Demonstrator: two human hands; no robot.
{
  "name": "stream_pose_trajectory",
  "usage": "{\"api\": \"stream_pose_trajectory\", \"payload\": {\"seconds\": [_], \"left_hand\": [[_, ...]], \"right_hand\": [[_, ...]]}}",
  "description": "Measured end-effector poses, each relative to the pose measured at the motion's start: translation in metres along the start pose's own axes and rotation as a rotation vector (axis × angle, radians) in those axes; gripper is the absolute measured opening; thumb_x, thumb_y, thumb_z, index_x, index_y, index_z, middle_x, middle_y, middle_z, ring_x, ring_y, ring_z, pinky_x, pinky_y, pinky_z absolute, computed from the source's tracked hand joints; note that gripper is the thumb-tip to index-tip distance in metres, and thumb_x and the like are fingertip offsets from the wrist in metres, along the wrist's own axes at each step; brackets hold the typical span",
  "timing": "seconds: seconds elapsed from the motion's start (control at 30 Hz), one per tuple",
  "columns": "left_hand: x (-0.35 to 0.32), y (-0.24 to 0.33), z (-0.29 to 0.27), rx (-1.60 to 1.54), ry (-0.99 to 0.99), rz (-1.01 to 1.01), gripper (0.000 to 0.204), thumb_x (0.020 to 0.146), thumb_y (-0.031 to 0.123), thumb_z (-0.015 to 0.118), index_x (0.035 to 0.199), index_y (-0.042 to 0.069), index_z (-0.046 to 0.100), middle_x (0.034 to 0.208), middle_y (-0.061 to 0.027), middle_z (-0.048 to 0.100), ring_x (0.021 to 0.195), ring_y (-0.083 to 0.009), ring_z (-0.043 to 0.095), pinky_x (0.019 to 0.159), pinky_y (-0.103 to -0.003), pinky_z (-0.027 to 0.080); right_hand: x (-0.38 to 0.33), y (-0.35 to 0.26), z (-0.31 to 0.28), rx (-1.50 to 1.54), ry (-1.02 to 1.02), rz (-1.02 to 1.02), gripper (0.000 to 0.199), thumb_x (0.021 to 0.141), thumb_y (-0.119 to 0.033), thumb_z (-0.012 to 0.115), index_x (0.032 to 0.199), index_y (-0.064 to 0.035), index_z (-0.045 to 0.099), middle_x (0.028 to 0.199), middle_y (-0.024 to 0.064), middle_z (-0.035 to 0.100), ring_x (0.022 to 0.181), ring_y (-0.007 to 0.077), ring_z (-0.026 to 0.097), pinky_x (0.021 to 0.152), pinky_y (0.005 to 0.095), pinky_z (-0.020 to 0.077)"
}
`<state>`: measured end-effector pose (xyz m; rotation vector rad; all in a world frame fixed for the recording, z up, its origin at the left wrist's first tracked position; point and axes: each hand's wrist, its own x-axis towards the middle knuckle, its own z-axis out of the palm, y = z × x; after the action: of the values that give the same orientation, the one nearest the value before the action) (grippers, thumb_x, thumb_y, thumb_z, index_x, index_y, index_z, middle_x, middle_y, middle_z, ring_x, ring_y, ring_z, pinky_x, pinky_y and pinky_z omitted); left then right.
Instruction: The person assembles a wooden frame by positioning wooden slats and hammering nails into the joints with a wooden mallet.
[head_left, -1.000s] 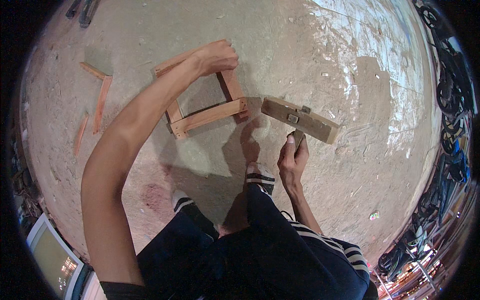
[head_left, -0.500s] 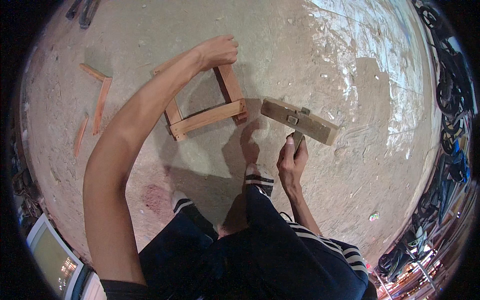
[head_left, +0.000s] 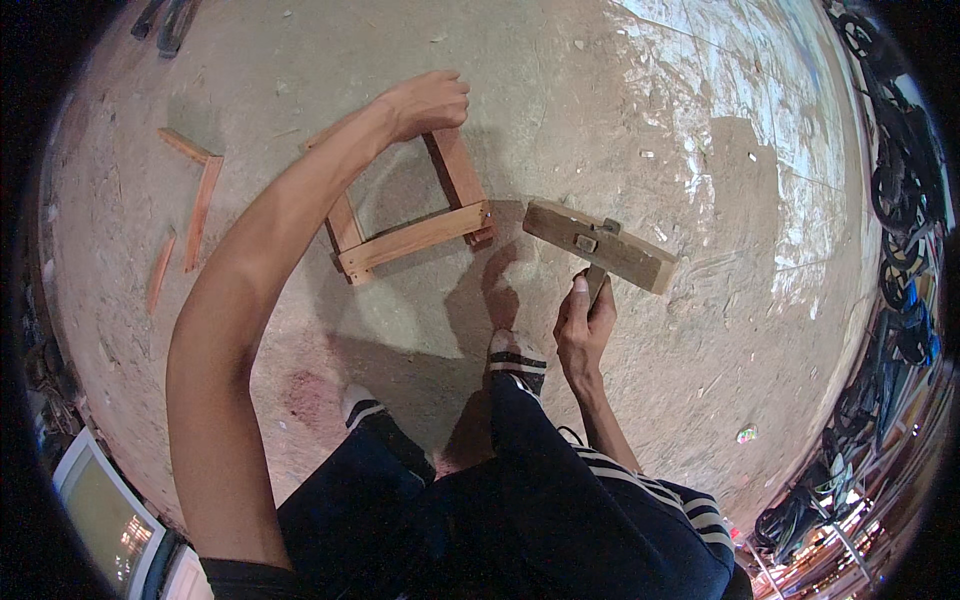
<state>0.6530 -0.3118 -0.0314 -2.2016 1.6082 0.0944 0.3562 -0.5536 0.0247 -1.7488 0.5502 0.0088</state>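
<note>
A square wooden frame [head_left: 412,240] of reddish slats lies on the concrete floor [head_left: 600,120] in front of me. My left hand [head_left: 428,102] reaches across it and grips its far corner. My right hand [head_left: 585,325] is closed around the short handle of a wooden mallet [head_left: 598,244], whose long block head hovers just right of the frame's near right corner. My two feet in striped socks stand just below the frame.
Several loose reddish wood strips [head_left: 200,190] lie on the floor to the left. A small screen [head_left: 105,515] sits at the lower left. Dark machinery or bikes [head_left: 900,200] line the right rim. Dark tools [head_left: 165,20] lie at the top left.
My left hand has slid a little to the right along the frame's far edge. The mallet and my right hand have stayed almost in place.
</note>
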Motion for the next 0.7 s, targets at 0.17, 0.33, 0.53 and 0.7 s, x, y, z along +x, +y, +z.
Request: {"api": "stream_pose_trajectory", "payload": {"seconds": [0.17,0.33,0.53,0.7], "left_hand": [[-0.003,-0.002,0.0,-0.022,0.065,-0.017,0.024,0.074,0.013,0.083,0.096,0.011,0.074,0.107,-0.0018,0.071,0.11,-0.0175,0.063,0.099,-0.033,0.048],[-0.033,-0.015,-0.005,-0.204,0.307,-0.148,0.079,0.067,0.019,0.087,0.138,0.01,0.055,0.129,-0.0131,0.061,0.115,-0.0275,0.062,0.102,-0.039,0.049],[-0.08,-0.011,-0.004,-0.708,0.12,-0.649,0.081,0.075,0.025,0.079,0.147,0.012,0.046,0.143,-0.0176,0.053,0.129,-0.0397,0.054,0.11,-0.049,0.046],[-0.087,0.018,0.012,-0.791,0.279,-0.781,0.066,0.083,0.024,0.074,0.143,0.008,0.05,0.135,-0.0142,0.059,0.125,-0.0369,0.058,0.105,-0.05,0.049]], "right_hand": [[0.0,-0.001,0.001,-0.032,0.005,0.023,0.021,0.108,-0.027,0.05,0.103,-0.0059,0.051,0.066,-0.006,0.041,0.051,0.0026,0.036,0.042,0.0221,0.0294],[-0.001,0.0,0.001,-0.003,0.007,0.012,0.02,0.108,-0.026,0.051,0.104,-0.0063,0.051,0.065,-0.0064,0.042,0.05,0.0025,0.036,0.042,0.0223,0.0291],[0.0,0.005,-0.001,0.008,0.015,0.027,0.017,0.108,-0.024,0.051,0.103,-0.0075,0.051,0.064,-0.0068,0.042,0.049,0.0023,0.036,0.041,0.0225,0.0292],[0.001,0.003,0.0,-0.017,-0.002,-0.001,0.018,0.108,-0.024,0.05,0.102,-0.0076,0.051,0.063,-0.0069,0.041,0.049,0.0022,0.036,0.041,0.0224,0.0291]]}}
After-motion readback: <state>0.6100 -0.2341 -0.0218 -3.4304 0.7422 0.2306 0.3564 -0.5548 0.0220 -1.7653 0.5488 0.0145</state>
